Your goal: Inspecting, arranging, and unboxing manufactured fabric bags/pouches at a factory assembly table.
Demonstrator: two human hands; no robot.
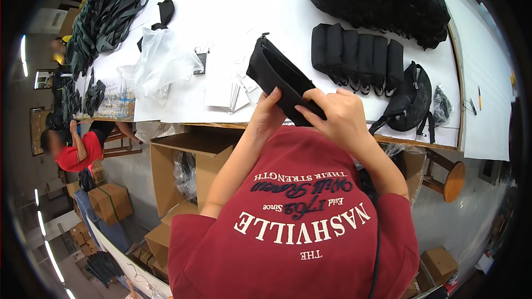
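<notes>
In front of my chest, over the table's near edge, I hold a black zippered pouch (267, 72) tilted, its mouth gaping upward. My left hand (270, 112) grips its near left side, the thumb on the outer face. At the near right end, my right hand (339, 112) has its curled fingers at the pouch's opening; some fingertips are hidden inside. White paper cards (228, 93) lie on the table just left of the pouch. To its right stands a row of several filled black pouches (349, 52).
A black waist bag (407, 102) lies near the table's right edge, below a large black pile (382, 3). Clear plastic bags (158, 58) and dark green straps (111, 14) occupy the left. Below are cardboard boxes (213, 174) and a stool (454, 181). A person in red (80, 152) is far left.
</notes>
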